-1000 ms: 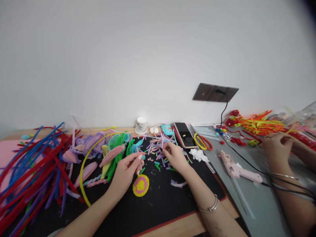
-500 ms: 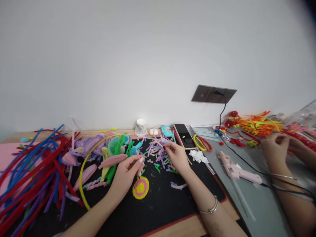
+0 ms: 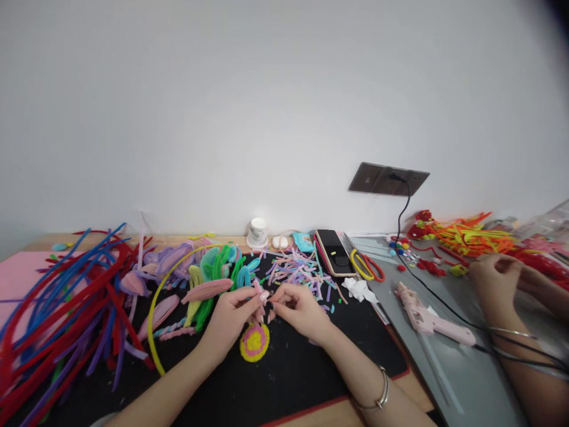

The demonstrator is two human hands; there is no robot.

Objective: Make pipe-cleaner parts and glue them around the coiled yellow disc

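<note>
My left hand (image 3: 229, 320) pinches a short piece of pink pipe cleaner (image 3: 257, 286) above the black mat (image 3: 306, 376). My right hand (image 3: 303, 315) meets it there, thumb and finger pressed together at the piece's lower end; what lies between those fingertips is too small to make out. Just below both hands lies a round yellow disc with a pink ring (image 3: 254, 344), made of fuzzy pipe cleaner. Beyond my right hand is a pile of short pastel pipe cleaner cuttings (image 3: 296, 267). Pink, yellow and green pipe cleaner loops (image 3: 207, 290) lie beside my left hand.
Long red and blue pipe cleaners (image 3: 80, 302) spread at left. A paper cup (image 3: 258, 230), a phone (image 3: 334, 252), scissors (image 3: 367, 265) and crumpled tissue (image 3: 359, 290) stand behind. At right are a pink glue gun (image 3: 429, 320), its cord (image 3: 438, 299) and a co-worker's hands (image 3: 495, 279).
My right hand has moved left and toward me, from the pile of cuttings to the fingertips of my left hand. The view has shifted slightly.
</note>
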